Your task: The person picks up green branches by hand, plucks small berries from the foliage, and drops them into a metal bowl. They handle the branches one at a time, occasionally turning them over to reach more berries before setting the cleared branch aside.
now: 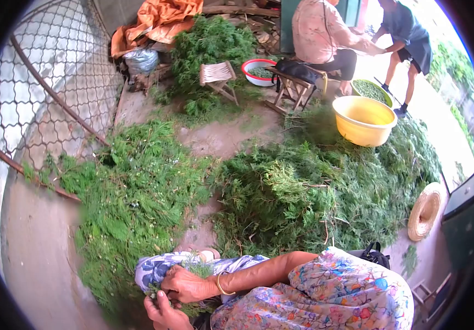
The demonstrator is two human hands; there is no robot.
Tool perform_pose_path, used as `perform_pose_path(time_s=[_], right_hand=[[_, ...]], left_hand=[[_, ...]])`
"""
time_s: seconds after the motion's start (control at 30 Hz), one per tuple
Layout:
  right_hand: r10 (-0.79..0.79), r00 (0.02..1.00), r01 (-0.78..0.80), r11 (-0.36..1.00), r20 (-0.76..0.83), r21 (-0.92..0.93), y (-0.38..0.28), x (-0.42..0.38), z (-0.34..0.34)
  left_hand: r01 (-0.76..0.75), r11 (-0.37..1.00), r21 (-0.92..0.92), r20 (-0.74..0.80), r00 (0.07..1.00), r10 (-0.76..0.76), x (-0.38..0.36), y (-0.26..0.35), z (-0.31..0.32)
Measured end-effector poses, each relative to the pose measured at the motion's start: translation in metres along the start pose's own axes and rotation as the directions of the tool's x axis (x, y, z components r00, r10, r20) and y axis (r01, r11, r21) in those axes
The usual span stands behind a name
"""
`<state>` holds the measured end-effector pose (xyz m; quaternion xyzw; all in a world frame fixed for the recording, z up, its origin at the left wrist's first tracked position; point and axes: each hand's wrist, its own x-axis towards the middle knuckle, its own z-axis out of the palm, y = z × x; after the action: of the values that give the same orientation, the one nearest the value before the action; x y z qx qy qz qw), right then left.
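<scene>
My right hand, with a bracelet on its wrist, is closed over a green leafy sprig above my patterned trouser leg. Just below it, my left hand is closed with its thumb raised, against the same greenery. The two hands nearly touch, and their fingers partly hide what lies between them. Cut evergreen branches are heaped on the ground beyond my knees. A second, larger heap of branches lies to the right.
A yellow basin rests on the right heap. Behind are a green basin and a red-rimmed basin, both holding small green pieces. A folding stool, a straw hat and wire mesh surround the area. Two people are at the back.
</scene>
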<state>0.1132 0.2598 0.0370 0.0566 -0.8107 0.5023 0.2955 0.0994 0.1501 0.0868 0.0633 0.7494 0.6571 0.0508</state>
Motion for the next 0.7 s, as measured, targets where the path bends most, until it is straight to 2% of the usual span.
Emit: perform_pose_path(time_s=[0.03,0.1,0.17,0.2,0.27,0.3,0.37,0.4,0.47,0.5,0.57,0.63,0.67,0.7], right_hand=[[0.005,1.000,-0.005,1.000,-0.007,-0.006,-0.001,0.000,-0.002],[0.011,1.000,-0.010,1.000,-0.012,0.020,0.000,0.002,-0.005],[0.070,0.997,-0.071,0.992,0.013,0.108,0.003,0.002,-0.005],[0.068,0.998,-0.069,0.992,0.011,0.109,0.005,0.001,-0.005],[0.041,0.999,-0.041,0.992,0.002,0.116,0.006,0.001,-0.005],[0.037,0.999,-0.038,0.992,0.003,0.119,0.007,0.001,-0.004],[0.003,1.000,-0.001,0.999,-0.024,0.053,0.005,0.001,-0.004],[0.000,1.000,0.001,0.998,-0.018,0.061,0.004,0.000,-0.003],[0.042,0.999,-0.042,0.998,-0.003,0.046,0.001,0.001,-0.006],[0.039,0.999,-0.039,0.997,0.011,0.059,0.002,0.002,-0.008],[-0.001,0.999,0.003,0.999,-0.040,0.047,0.006,0.002,-0.008],[-0.060,0.998,0.059,0.994,0.002,0.088,0.007,0.005,-0.014],[-0.067,0.998,0.068,0.993,-0.012,0.095,0.006,0.005,-0.014],[-0.073,0.997,0.075,0.991,-0.022,0.110,0.006,0.007,-0.014]], left_hand=[[-0.045,0.980,0.192,-0.047,0.997,0.055,-0.004,0.007,0.002],[-0.002,0.973,0.230,-0.029,1.000,0.009,-0.007,0.024,0.008],[0.156,0.985,0.068,-0.072,0.986,-0.151,-0.003,0.013,0.006],[0.153,0.986,0.069,-0.072,0.986,-0.149,-0.002,0.006,0.002],[-0.034,0.991,0.130,0.041,0.999,0.029,0.000,-0.003,-0.005],[-0.036,0.991,0.132,0.037,0.999,0.032,0.002,-0.007,-0.007],[0.176,0.981,-0.076,-0.003,0.984,-0.177,0.003,-0.008,-0.008],[0.177,0.981,-0.074,-0.014,0.984,-0.178,0.002,-0.009,-0.005],[-0.061,0.995,-0.085,0.030,0.998,0.063,0.003,-0.007,0.008],[-0.063,0.998,-0.027,0.027,0.998,0.064,0.005,-0.010,0.008],[0.021,1.000,-0.010,0.068,0.998,-0.020,0.010,-0.017,-0.002],[0.137,0.991,-0.009,0.036,0.990,-0.136,0.005,-0.002,-0.002],[0.072,0.997,-0.004,0.028,0.997,-0.072,0.001,0.007,0.000],[0.205,0.979,-0.016,0.038,0.978,-0.204,0.002,0.014,-0.002]])
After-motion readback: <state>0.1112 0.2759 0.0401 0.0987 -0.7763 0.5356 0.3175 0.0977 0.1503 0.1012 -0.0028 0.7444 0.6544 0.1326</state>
